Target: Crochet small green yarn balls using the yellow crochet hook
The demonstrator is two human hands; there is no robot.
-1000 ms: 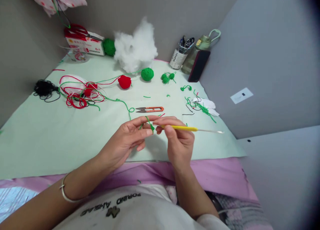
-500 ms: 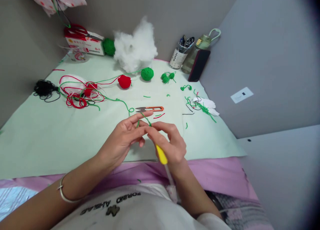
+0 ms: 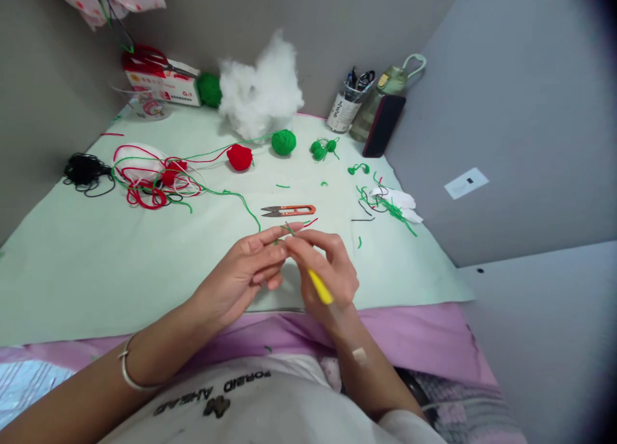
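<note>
My right hand [image 3: 328, 267] is closed around a crochet hook with a yellow handle [image 3: 320, 287]; its tip is up by my left fingertips. Green yarn [image 3: 247, 206] runs across the table into my left hand [image 3: 248, 270], whose thumb and fingers pinch it, with a strand over the index finger. The small worked piece between my fingertips is mostly hidden. Just beyond my hands lie orange thread snips [image 3: 289, 211]. The yarn trails back past a tangle of red yarn [image 3: 149, 196] towards a green yarn ball [image 3: 284, 142].
A red yarn ball [image 3: 240, 157], white stuffing [image 3: 260, 90] and small green crocheted pieces [image 3: 322, 150] sit farther back. Yarn scraps [image 3: 393, 206] lie at right. A pen cup [image 3: 344, 106], bottle [image 3: 366, 119] and phone [image 3: 384, 126] stand near the right wall; black yarn [image 3: 85, 172] lies left.
The crochet hook's handle has swung to the right and tilted flatter. My left index finger has lowered, and the loose yarn loop beside the snips has been drawn straight.
</note>
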